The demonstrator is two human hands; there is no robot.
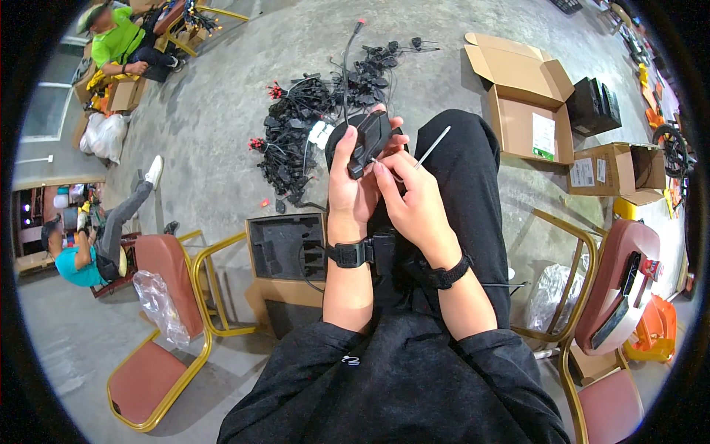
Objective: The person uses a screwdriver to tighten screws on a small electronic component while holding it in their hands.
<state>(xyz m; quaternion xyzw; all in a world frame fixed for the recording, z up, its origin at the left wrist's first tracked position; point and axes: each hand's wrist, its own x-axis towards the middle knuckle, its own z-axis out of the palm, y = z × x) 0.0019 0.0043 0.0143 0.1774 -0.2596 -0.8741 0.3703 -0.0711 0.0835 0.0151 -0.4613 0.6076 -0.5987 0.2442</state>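
In my left hand is a black plastic device, its fingers wrapped around the back and the thumb along the near side. A black cable with a red tip rises from the device. My right hand is closed in a pinch at the device's lower right edge. A slim, pale metal-looking tool sticks out from between its fingers, pointing up and right; its exact kind cannot be made out. The fingers partly hide where the tool meets the device.
A pile of black cabled parts lies on the concrete floor ahead. A lidded box with foam insert sits left of my legs. Cardboard boxes stand at right. Chairs flank me. Two people sit at left.
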